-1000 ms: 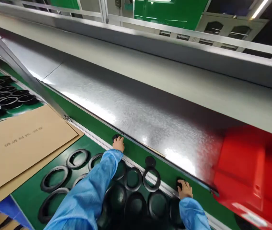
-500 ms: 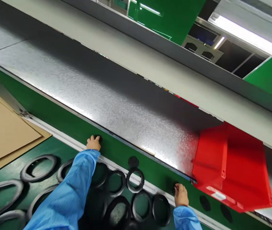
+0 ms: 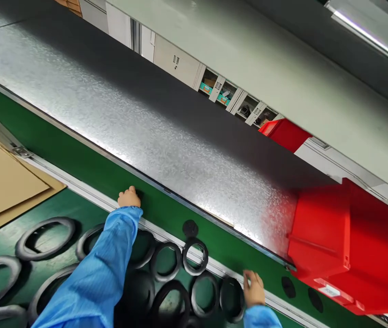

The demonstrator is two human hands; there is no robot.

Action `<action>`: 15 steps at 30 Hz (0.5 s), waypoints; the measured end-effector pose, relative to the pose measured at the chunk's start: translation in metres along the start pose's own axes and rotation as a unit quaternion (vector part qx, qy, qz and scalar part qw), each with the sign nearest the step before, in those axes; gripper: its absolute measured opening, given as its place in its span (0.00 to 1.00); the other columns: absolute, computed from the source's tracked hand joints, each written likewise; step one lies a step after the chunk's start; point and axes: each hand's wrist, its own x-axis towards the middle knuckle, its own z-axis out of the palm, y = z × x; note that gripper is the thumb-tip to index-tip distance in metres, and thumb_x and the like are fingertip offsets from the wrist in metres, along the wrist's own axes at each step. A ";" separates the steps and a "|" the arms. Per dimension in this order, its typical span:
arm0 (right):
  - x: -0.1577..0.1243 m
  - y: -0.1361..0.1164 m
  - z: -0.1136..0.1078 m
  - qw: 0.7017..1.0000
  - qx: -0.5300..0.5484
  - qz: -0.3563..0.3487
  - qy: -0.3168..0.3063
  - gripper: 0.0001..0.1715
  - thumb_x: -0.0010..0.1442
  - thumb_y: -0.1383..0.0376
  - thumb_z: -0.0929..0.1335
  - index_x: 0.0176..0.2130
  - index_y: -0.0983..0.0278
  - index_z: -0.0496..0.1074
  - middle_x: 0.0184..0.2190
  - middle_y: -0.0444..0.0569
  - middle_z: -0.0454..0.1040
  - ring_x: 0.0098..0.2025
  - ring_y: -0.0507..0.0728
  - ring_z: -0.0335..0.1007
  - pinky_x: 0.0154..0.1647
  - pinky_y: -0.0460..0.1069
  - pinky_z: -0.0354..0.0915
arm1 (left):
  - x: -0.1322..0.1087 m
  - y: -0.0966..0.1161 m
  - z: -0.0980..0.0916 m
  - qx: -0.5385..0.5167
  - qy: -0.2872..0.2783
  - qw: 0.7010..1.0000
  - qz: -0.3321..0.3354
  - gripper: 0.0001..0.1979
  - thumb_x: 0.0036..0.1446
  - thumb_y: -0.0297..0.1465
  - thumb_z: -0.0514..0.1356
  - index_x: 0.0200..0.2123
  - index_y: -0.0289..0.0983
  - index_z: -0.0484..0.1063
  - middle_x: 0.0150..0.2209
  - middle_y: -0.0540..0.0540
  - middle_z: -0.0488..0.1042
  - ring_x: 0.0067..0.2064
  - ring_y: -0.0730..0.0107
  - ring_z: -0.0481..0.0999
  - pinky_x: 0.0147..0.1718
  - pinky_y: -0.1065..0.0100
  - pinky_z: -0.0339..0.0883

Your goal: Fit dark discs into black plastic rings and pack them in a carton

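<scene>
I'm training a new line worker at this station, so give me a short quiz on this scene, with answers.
1. True or false: the left hand is nearer the red plastic bin than the right hand is.
2. What lies between the hands, just above the pale rail? A: a cardboard box, B: a black disc, C: a red bin.
3. What colour is the sleeve on the left arm?

Key: 1. False. 2. B, the black disc. 3. Blue.
</scene>
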 end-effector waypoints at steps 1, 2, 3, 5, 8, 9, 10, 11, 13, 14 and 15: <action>0.020 -0.029 0.017 0.999 0.013 -0.027 -0.019 0.21 0.59 0.53 0.56 0.33 0.56 0.74 0.37 0.57 0.76 0.45 0.69 0.74 0.50 0.62 0.69 | 0.001 0.002 -0.002 -0.023 0.007 1.000 -0.016 0.17 0.57 0.22 0.53 0.50 0.28 0.69 0.49 0.28 0.73 0.56 0.41 0.66 0.50 0.47 0.62; 0.038 -0.060 0.035 0.997 0.026 -0.058 -0.041 0.21 0.61 0.55 0.56 0.36 0.57 0.74 0.39 0.55 0.77 0.46 0.66 0.73 0.52 0.59 0.69 | 0.002 0.004 -0.006 -0.051 0.013 0.998 -0.030 0.17 0.56 0.22 0.54 0.50 0.29 0.69 0.49 0.29 0.74 0.55 0.43 0.67 0.51 0.47 0.63; 0.054 -0.093 0.054 0.994 0.037 -0.086 -0.061 0.20 0.62 0.56 0.57 0.38 0.57 0.75 0.41 0.53 0.77 0.47 0.63 0.73 0.53 0.56 0.68 | 0.001 0.005 -0.011 -0.084 0.016 0.996 -0.039 0.16 0.56 0.23 0.55 0.49 0.30 0.69 0.48 0.31 0.74 0.54 0.45 0.68 0.51 0.49 0.63; 0.076 -0.156 0.090 0.987 0.052 -0.126 -0.089 0.16 0.63 0.59 0.61 0.44 0.58 0.74 0.44 0.51 0.76 0.48 0.61 0.71 0.53 0.54 0.67 | -0.006 0.003 -0.026 -0.163 0.011 0.985 -0.048 0.15 0.56 0.26 0.57 0.47 0.32 0.70 0.46 0.36 0.76 0.50 0.53 0.72 0.51 0.54 0.66; 0.088 -0.226 0.131 0.984 0.058 -0.134 -0.103 0.09 0.59 0.63 0.67 0.41 0.61 0.72 0.44 0.54 0.75 0.49 0.65 0.69 0.52 0.58 0.65 | -0.035 -0.015 -0.057 -0.284 -0.031 0.957 -0.051 0.14 0.54 0.31 0.60 0.44 0.34 0.71 0.40 0.42 0.77 0.41 0.63 0.76 0.45 0.63 0.71; 0.089 -0.239 0.139 0.985 0.060 -0.127 -0.101 0.07 0.58 0.65 0.67 0.39 0.62 0.72 0.43 0.56 0.74 0.49 0.67 0.69 0.51 0.60 0.64 | -0.049 -0.025 -0.069 -0.316 -0.051 0.946 -0.053 0.14 0.52 0.32 0.61 0.43 0.34 0.72 0.38 0.43 0.78 0.39 0.65 0.77 0.42 0.66 0.72; 0.089 -0.247 0.143 0.986 0.066 -0.118 -0.098 0.05 0.57 0.66 0.68 0.36 0.63 0.71 0.41 0.56 0.74 0.48 0.67 0.69 0.50 0.61 0.63 | -0.066 -0.035 -0.080 -0.346 -0.077 0.933 -0.058 0.14 0.50 0.33 0.61 0.41 0.34 0.73 0.36 0.43 0.78 0.37 0.66 0.77 0.38 0.67 0.72; 0.089 -0.251 0.144 0.987 0.075 -0.110 -0.095 0.03 0.57 0.66 0.67 0.34 0.63 0.70 0.39 0.56 0.74 0.47 0.67 0.69 0.49 0.61 0.63 | -0.084 -0.044 -0.092 -0.378 -0.110 0.917 -0.069 0.15 0.48 0.34 0.63 0.40 0.34 0.73 0.34 0.44 0.78 0.35 0.66 0.77 0.34 0.68 0.72; 0.088 -0.245 0.137 0.985 0.107 -0.099 -0.090 0.05 0.58 0.63 0.67 0.32 0.63 0.68 0.35 0.53 0.73 0.43 0.65 0.70 0.47 0.58 0.63 | -0.123 -0.056 -0.111 -0.482 -0.212 0.841 -0.125 0.19 0.38 0.32 0.68 0.37 0.36 0.75 0.32 0.46 0.78 0.33 0.65 0.78 0.29 0.69 0.72; 0.086 -0.237 0.129 0.984 0.127 -0.095 -0.087 0.08 0.59 0.61 0.66 0.31 0.62 0.68 0.33 0.52 0.73 0.41 0.63 0.70 0.46 0.56 0.64 | -0.142 -0.057 -0.118 -0.534 -0.253 0.790 -0.164 0.21 0.33 0.28 0.70 0.36 0.36 0.75 0.32 0.46 0.78 0.34 0.63 0.79 0.29 0.69 0.73; 0.083 -0.225 0.118 0.981 0.149 -0.091 -0.082 0.11 0.59 0.57 0.66 0.31 0.62 0.68 0.31 0.50 0.72 0.39 0.62 0.70 0.45 0.55 0.64 | -0.161 -0.054 -0.123 -0.574 -0.275 0.745 -0.198 0.21 0.30 0.25 0.71 0.34 0.36 0.75 0.32 0.46 0.79 0.36 0.61 0.80 0.31 0.67 0.74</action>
